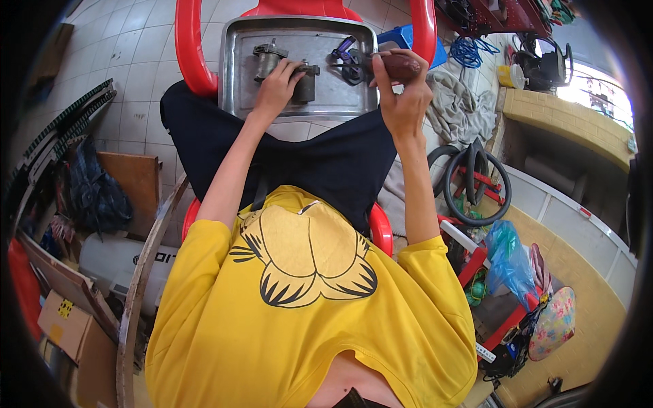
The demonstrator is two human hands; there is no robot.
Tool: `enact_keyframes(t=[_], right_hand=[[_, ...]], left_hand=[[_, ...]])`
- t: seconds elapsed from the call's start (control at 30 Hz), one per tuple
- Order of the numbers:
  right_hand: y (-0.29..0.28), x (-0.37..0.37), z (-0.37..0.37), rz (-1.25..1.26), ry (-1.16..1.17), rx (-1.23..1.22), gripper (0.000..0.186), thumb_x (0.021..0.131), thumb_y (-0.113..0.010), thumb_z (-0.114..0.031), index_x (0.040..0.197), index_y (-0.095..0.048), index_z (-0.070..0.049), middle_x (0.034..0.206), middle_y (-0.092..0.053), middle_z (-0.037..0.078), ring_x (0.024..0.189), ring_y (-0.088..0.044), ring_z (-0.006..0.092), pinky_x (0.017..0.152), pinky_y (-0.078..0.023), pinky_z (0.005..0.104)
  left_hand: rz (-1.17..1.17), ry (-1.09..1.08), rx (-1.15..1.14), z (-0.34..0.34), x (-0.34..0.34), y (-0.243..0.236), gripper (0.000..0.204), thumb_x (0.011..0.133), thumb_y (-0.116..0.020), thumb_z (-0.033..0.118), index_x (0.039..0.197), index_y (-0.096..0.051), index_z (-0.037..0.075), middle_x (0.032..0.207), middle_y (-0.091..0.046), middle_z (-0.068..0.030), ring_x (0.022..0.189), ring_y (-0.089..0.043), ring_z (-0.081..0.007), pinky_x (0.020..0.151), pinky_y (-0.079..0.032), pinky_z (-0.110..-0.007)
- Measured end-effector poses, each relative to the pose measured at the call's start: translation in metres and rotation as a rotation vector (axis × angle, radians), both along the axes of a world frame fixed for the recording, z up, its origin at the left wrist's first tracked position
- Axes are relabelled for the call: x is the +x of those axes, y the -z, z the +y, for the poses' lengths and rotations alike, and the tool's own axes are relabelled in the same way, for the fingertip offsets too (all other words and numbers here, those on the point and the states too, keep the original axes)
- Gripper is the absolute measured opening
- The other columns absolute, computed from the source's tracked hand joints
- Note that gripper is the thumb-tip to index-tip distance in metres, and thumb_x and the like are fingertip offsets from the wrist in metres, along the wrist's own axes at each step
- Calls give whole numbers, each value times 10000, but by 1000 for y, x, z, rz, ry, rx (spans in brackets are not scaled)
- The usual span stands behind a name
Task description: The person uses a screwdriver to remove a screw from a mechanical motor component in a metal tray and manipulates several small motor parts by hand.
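Note:
A shallow metal tray [235,95] lies in front of me between my knees. In it my left hand [277,87] is closed, its fingertips at the top of a grey metal cylinder with a flanged end [306,88]. A second metal part of similar shape, with a bracket-like top [266,62], stands just left of those fingers. My right hand [403,92] grips a screwdriver by its dark reddish-brown handle [401,66], above the tray's right edge. The thin shaft points left, over a purple and black object [348,60] whose kind I cannot make out.
A red plastic chair [425,27] holds the tray. To the right are a blue box [401,37], coiled blue hose [473,51], a grey cloth [462,105] and black tyre tubes [476,183]. Wooden boards [146,272] and a cardboard box [64,323] stand at the left.

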State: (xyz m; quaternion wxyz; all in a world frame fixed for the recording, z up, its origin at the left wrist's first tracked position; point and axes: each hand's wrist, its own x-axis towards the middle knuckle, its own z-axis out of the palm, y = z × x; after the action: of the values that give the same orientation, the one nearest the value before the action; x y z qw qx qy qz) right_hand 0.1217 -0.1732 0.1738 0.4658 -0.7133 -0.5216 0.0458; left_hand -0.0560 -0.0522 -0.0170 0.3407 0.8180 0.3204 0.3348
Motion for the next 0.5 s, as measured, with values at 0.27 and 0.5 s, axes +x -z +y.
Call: enact_keyframes(t=[0.27,0.5], right_hand=[[3,-18,9,20,-126,-28,426,915,-800,-111,1213,-510,-21,957,-767,119,857,-780,226,750,-595,298],[11,-20,16,-10,-154,-16,435,916,-797,-111,1229,-510,-18,976,-763,130,907,-776,246,771,-607,324]], left_hand=[[1,-1,-8,2,-3,0,262,992,-650,201,1202,-668,47,1123,-639,-149,999,-656,-404,832,-546,-463],[2,4,-53,0,-3,-2,281,986,-662,194,1226,-661,48,1144,-639,-151,1021,-647,-409,840,-531,-458]])
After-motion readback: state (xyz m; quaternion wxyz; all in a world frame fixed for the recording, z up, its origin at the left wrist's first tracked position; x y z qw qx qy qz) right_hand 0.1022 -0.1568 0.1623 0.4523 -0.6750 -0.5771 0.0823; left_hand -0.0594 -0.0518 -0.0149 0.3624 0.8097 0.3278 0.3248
